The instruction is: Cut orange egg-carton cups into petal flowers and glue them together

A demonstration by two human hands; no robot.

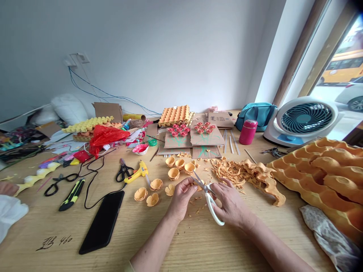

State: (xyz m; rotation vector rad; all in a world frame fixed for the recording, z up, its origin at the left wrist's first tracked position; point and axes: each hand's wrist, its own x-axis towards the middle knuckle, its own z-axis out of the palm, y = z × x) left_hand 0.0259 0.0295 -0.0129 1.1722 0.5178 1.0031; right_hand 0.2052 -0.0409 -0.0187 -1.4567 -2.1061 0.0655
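Note:
My left hand (180, 198) pinches a small orange egg-carton piece (199, 184), mostly hidden by the fingers. White-handled scissors (211, 210) are in my right hand (231, 206), their parted blades pointing up and left at that piece. Just left of my hands lie flower-shaped egg-carton cups, among them a single cup (152, 199), a stack of cups (140, 194) and another cup (169, 190). More stacked cups (174, 173) stand farther back. Beyond my right hand spreads a heap of orange carton scraps (231, 172), and tiny offcuts are scattered beneath the scissors.
Large egg trays (320, 170) fill the right side, near a fan (304, 117) and a pink flask (248, 132). Left are a phone (102, 223), a utility knife (72, 194) and a yellow glue gun (137, 173). Another person's hand (8, 188) shows at the left edge.

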